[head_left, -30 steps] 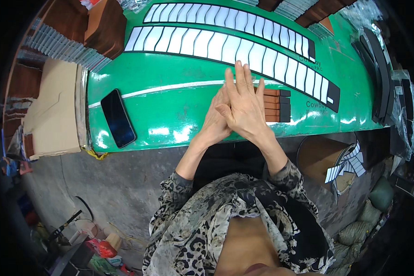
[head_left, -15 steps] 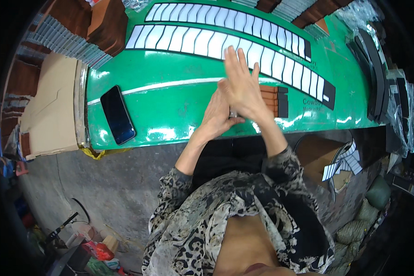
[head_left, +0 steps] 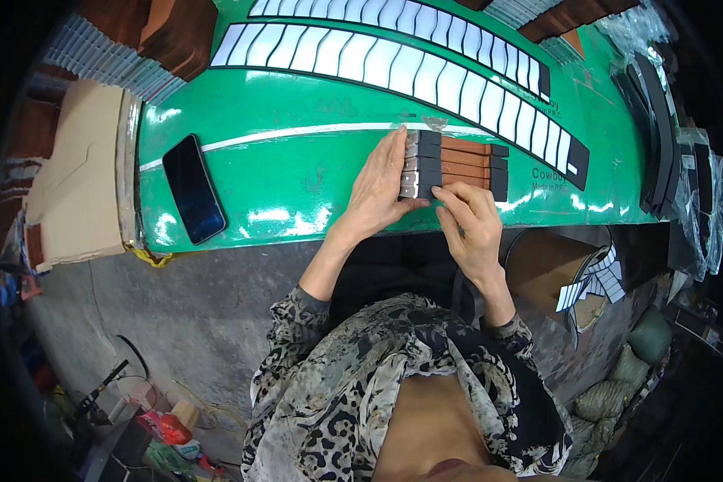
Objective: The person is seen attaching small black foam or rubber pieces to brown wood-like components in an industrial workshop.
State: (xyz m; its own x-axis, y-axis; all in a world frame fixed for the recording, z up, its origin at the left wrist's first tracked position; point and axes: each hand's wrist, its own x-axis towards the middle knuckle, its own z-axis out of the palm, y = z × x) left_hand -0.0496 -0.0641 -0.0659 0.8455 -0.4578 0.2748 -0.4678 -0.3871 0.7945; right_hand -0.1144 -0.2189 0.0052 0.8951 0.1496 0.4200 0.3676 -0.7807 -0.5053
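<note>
On the green tabletop, close to its front edge, lies a row of brown strips (head_left: 464,165) with black end pieces (head_left: 430,154) and shiny metallic faces on the left. My left hand (head_left: 375,181) is braced against that metallic end, its fingers straight along the far side and its thumb at the near corner, holding the row. At the near black corner, my right hand (head_left: 471,225) has its thumb and fingertips pinched together. Whatever is between them, if anything, is too small to see. Beyond both hands lie two long black strips with white wavy-edged segments (head_left: 377,62).
A dark phone (head_left: 194,189) rests at the left, next to a cardboard box (head_left: 80,177). Stacked brown and silver pieces (head_left: 177,36) rise at the far left. Black curved pieces and clear plastic (head_left: 659,136) crowd the right end. Below stands a brown bin (head_left: 546,269) with white scraps.
My right hand has dropped from above the left hand toward the near right, uncovering the black end pieces. Its stretched fingers have curled into a pinch. The left hand stays at the row's end.
</note>
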